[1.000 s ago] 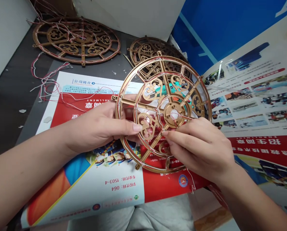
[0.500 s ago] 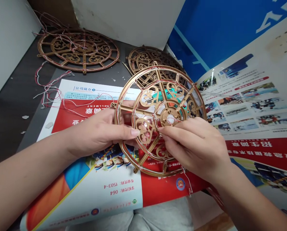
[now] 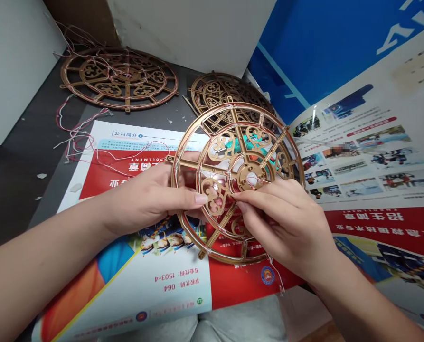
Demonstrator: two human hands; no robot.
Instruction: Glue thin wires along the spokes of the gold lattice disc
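A round gold openwork frame [image 3: 268, 126] with spokes and scroll patterns is held tilted above a printed poster. My left hand [image 3: 151, 197] grips its left rim, thumb lying over a scroll panel. My right hand [image 3: 286, 223] is closed in a pinch on a thin red-and-white wire [image 3: 259, 179] that runs along the frame near the round hub [image 3: 249, 175]. More of that wire trails below the frame's lower edge.
A second gold frame [image 3: 117, 78] with tangled wires lies at the back left on the dark table, a third [image 3: 219, 88] behind the held one. Loose red and white wires [image 3: 74, 133] sprawl at left. Glossy posters [image 3: 368, 152] cover the right; a white wall panel stands behind.
My right hand's pinching fingers have slid left along the frame toward my left thumb. The frame sits a little lower in view as the camera tilted.
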